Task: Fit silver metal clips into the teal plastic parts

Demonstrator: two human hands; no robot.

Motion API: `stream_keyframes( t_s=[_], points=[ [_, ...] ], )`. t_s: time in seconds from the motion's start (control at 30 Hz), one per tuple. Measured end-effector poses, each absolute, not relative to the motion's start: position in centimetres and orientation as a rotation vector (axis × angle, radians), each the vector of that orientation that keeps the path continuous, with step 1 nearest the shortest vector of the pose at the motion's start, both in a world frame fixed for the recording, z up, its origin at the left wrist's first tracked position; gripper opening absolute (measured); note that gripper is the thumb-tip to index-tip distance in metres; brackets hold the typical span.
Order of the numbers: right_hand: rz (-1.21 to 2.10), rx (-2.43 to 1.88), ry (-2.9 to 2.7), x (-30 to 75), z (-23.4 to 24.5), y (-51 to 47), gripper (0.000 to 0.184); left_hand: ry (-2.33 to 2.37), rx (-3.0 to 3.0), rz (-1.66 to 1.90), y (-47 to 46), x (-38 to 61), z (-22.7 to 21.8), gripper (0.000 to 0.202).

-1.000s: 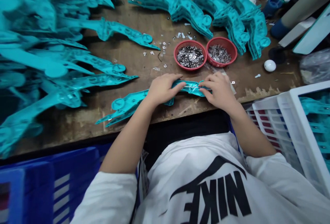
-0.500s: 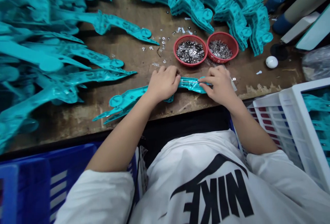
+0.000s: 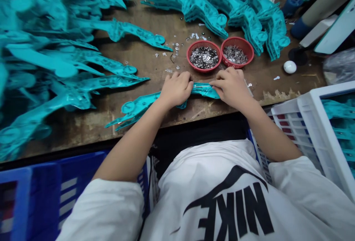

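Observation:
Both my hands grip a long teal moulded plastic piece (image 3: 205,91) lying across the wooden workbench (image 3: 133,56) near its front edge. My left hand (image 3: 176,89) presses down over the piece, and my right hand (image 3: 230,87) pinches its right end with the fingertips. A thin metal pin (image 3: 202,86) shows on the piece between my hands. The piece's round-ended tail (image 3: 135,108) reaches out to the lower left. Just beyond my hands stand a red plastic basket (image 3: 203,42) and another red basket (image 3: 238,37), both filled with small metal parts.
Piles of similar teal pieces (image 3: 41,52) cover the bench's left side, and stacks (image 3: 249,19) fill the back. Small metal bits are scattered near the baskets. A white ball (image 3: 290,67) sits to the right. A white crate (image 3: 313,122) and a blue crate (image 3: 33,196) flank me.
My right hand has shifted left along the teal piece, closer to my left hand. The view has also shifted slightly.

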State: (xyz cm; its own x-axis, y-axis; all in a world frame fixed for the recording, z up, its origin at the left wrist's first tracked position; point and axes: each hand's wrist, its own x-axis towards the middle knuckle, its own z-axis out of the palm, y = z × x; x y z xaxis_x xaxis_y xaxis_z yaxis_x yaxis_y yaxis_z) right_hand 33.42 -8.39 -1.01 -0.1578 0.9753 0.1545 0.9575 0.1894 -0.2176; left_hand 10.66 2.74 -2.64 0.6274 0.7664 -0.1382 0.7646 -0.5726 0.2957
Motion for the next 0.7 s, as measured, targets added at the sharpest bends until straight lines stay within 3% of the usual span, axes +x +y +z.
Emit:
stream_keyframes(
  t_s=[0.4,0.7],
  points=[
    [0.219,-1.782,-2.362,33.1,-1.4,-7.1,0.049,1.228,2.545,-0.017,2.8,10.8,-2.9,0.052],
    [0.093,-1.840,-2.347,32.5,-1.8,-8.0,0.049,1.217,2.570,-0.026,2.6,10.6,-2.8,0.054]
  ],
)
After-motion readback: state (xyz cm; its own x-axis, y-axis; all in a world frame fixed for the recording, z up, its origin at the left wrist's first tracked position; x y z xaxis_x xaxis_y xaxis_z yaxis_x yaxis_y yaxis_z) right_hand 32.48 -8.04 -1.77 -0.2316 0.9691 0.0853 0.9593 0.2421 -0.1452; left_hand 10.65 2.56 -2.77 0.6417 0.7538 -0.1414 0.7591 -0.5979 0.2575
